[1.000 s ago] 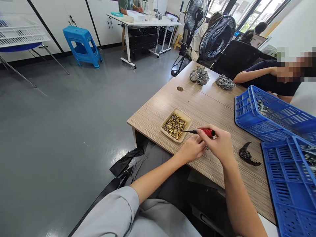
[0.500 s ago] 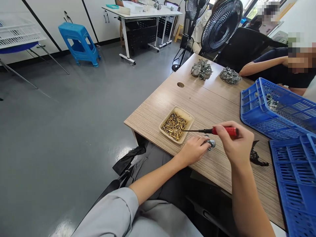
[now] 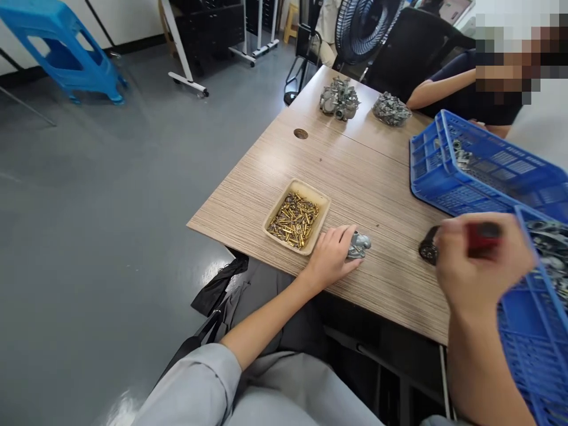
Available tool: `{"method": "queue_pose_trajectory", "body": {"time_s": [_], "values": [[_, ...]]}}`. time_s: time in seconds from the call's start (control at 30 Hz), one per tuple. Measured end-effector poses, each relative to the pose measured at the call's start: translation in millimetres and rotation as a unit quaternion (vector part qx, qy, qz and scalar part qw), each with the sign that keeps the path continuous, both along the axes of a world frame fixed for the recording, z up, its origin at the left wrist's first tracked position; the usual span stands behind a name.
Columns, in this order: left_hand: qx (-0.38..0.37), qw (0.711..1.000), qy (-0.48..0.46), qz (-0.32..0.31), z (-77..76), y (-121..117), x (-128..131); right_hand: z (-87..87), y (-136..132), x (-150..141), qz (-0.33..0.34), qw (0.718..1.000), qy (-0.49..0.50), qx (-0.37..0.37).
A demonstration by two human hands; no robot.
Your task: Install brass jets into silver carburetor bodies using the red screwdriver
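Note:
My left hand (image 3: 331,257) rests on the wood-grain table, its fingers shut on a small grey metal casting (image 3: 358,245). My right hand (image 3: 479,260) is blurred by motion and grips a red-handled screwdriver (image 3: 483,236), whose shaft is hidden. That hand is over the table's right side, partly covering a black curved part (image 3: 428,249). To the left of my left hand sits a beige tray (image 3: 296,220) full of small brass pins.
Two heaps of grey metal castings (image 3: 339,99) lie at the table's far end. Blue plastic crates (image 3: 457,165) stand on the right, one holding metal parts. A co-worker's arm (image 3: 439,89) reaches in at the far right. The table's near edge drops to the floor.
My right hand has swung right, away from the tray, and the screwdriver has moved with it. The grey casting now sits in my left fingers, and the view has turned.

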State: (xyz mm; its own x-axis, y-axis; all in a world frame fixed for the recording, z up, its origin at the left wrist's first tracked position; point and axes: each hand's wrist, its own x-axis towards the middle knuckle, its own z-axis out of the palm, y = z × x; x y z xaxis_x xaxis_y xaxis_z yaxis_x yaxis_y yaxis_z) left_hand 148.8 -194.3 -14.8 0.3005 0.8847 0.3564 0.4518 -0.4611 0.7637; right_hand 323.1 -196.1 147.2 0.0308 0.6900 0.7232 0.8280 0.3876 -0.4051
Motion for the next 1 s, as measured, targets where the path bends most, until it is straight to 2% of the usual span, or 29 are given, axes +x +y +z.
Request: {"method": "queue_pose_trajectory", "body": {"time_s": [0.07, 0.17, 0.23, 0.33, 0.7, 1.0], "values": [[-0.005, 1.000, 0.015, 0.012, -0.1, 0.0, 0.4, -18.3, -11.0, 8.5, 0.019, 0.989, -0.118, -0.088], [-0.003, 0.999, 0.025, 0.028, -1.4, -0.4, 1.5, -50.0, -20.2, 16.0, 0.091, 0.962, -0.155, -0.204], [0.002, 0.999, 0.026, 0.035, -2.0, -0.8, 2.2, -67.3, -22.4, 17.4, 0.115, 0.951, -0.152, -0.243], [0.001, 0.999, 0.028, 0.040, -1.4, -1.5, 2.2, -82.6, -22.7, 14.8, 0.135, 0.944, -0.159, -0.256], [-0.016, 0.999, 0.027, 0.035, 2.1, -2.3, -0.2, -94.5, -21.6, 12.0, 0.130, 0.923, -0.266, -0.246], [-0.009, 0.999, 0.033, 0.040, 0.6, -2.1, 0.7, -94.9, -22.6, 10.0, 0.114, 0.929, -0.268, -0.228]]}}
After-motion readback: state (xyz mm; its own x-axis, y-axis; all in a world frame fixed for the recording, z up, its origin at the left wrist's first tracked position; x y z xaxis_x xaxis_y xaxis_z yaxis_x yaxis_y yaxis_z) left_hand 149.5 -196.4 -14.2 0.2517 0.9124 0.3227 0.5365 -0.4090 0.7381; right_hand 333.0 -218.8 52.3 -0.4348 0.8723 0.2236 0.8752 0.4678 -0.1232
